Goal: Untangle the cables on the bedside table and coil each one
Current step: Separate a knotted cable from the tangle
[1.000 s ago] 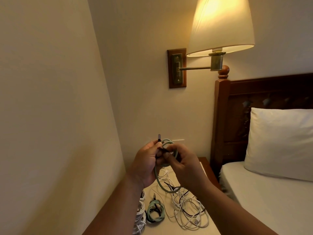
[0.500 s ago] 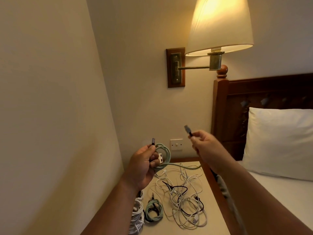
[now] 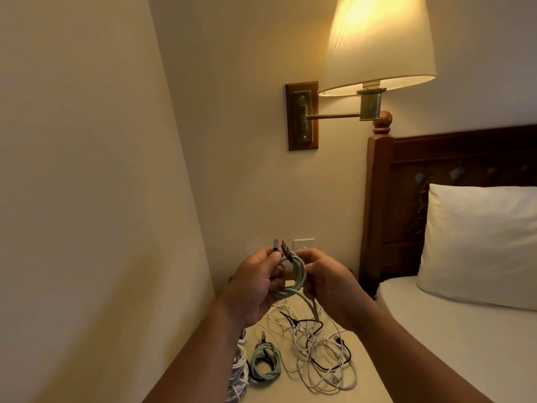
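Above the bedside table (image 3: 360, 394), both my hands hold a pale green cable (image 3: 296, 279) wound into loops. My left hand (image 3: 257, 283) grips the left side of the loops, and two plug ends stick up above its thumb. My right hand (image 3: 328, 282) holds the right side of the same loops. A short length of the green cable hangs down between the hands. On the table lies a tangle of white and black cables (image 3: 316, 353). A coiled green cable (image 3: 265, 362) and a coiled white cable (image 3: 239, 370) lie at the table's left.
The wall runs close along the left. A lit wall lamp (image 3: 374, 45) hangs above, a wall socket (image 3: 303, 244) sits behind my hands. The wooden headboard (image 3: 380, 205), white pillow (image 3: 479, 242) and the bed (image 3: 453, 330) bound the table on the right.
My right hand, which had pulled one plug end out to the right, has come back to the left hand. The green cable is gathered in loops between both hands again.
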